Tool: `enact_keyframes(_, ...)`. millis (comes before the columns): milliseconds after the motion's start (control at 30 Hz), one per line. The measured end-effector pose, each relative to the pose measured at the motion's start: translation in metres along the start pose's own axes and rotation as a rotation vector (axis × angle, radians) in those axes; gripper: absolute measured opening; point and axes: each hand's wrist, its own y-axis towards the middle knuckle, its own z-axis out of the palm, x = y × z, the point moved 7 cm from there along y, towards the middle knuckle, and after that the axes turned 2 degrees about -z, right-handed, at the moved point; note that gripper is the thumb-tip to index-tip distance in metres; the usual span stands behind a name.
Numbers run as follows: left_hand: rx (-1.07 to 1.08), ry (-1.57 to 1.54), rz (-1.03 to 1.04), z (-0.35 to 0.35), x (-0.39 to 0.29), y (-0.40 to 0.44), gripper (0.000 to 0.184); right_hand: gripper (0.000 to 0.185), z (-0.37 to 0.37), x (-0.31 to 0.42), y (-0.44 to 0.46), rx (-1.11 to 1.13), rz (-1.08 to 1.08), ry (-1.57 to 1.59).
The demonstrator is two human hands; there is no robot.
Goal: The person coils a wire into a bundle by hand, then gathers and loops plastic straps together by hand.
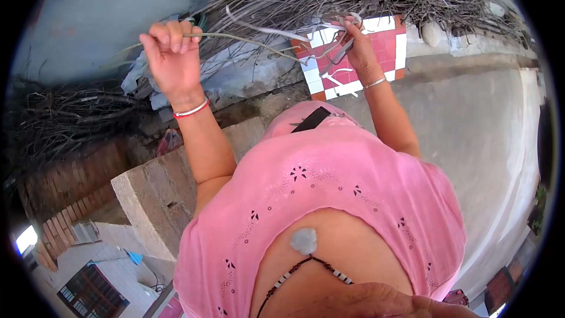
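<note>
One twig [235,37], pinched in the left grip [175,62]; right grip [360,50] clasping pale stems [268,30].

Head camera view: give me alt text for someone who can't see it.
A person's left hand pinches a thin twig while the right hand holds a pale strip. Beyond them are piled sticks and red tiles; a pink top fills the foreground.

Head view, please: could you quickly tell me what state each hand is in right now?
Left hand: closed, holding a thin twig.
Right hand: closed, seemingly holding a grey piece; anything else there cannot be told.
</note>
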Motion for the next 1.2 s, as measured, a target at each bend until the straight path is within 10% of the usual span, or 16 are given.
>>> enact_keyframes(233, -0.238, 0.393, -0.15, -0.026, 0.013, -0.026, 0.026, 0.046, -0.001, 0.035, -0.006, 0.168, -0.164, -0.029)
enact_keyframes(567, -0.788, 0.015, -0.168, -0.143, 0.03, -0.082, 0.009, 0.044, -0.021, 0.069, 0.001, 0.074, -0.171, 0.216)
enact_keyframes(767, -0.495, -0.338, -0.179, -0.2, 0.019, -0.107, 0.025, 0.039, -0.063, 0.094, 0.011, 0.03, -0.259, 0.405)
enact_keyframes(867, -0.891, -0.057, -0.168, -0.195, 0.025, -0.118, 0.041, 0.038, -0.068, 0.105, 0.018, 0.034, -0.27, 0.436)
enact_keyframes(1200, -0.709, 0.21, -0.68, -0.126, 0.193, -0.117, 0.045, 0.037, -0.005, 0.101, 0.017, 0.093, -0.254, 0.469)
